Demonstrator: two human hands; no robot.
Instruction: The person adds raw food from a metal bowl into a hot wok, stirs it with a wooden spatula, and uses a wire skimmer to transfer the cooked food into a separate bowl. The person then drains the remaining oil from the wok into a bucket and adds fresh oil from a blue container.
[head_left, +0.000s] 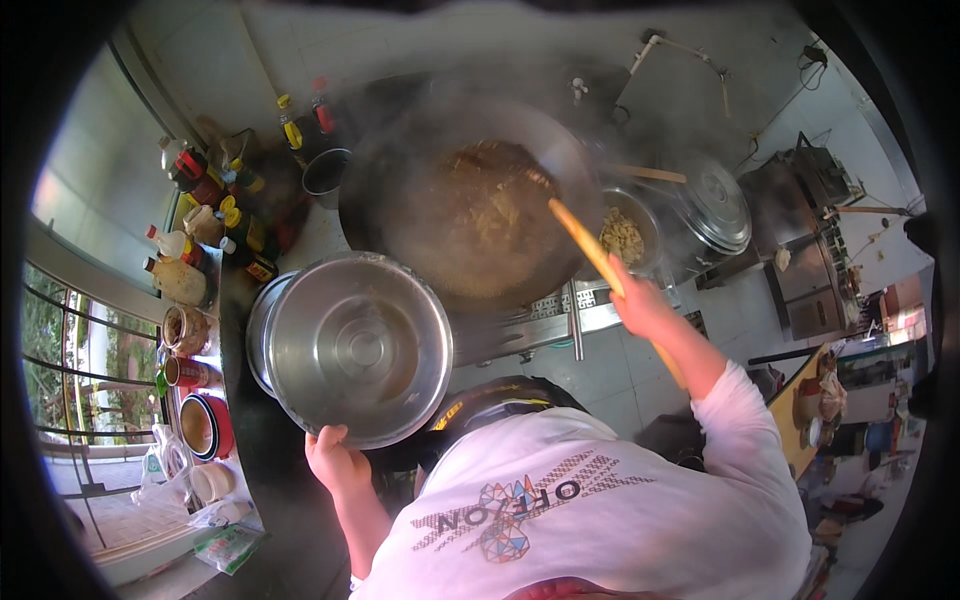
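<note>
My left hand (337, 459) grips the near rim of a wide stainless steel basin (364, 349), which holds a little liquid at its bottom. Beneath and to the left of that basin shows the rim of another metal vessel (259, 337). In my right hand (645, 304) is the wooden handle (589, 244) of a utensil whose head reaches into a large wok (375, 217). Brownish liquid and pale food pieces (495, 210) lie in the wok, blurred by steam. Right of the wok stands a metal pot (651, 217) of pale chopped food (621, 234).
Several sauce bottles (244, 225) crowd the left corner, with jars (185, 330) and a red pot (206, 427) along the windowsill. A metal lid (716, 191) and another wooden handle (649, 173) are on the right. A steel cabinet (802, 277) stands farther right, near a wooden table (802, 405).
</note>
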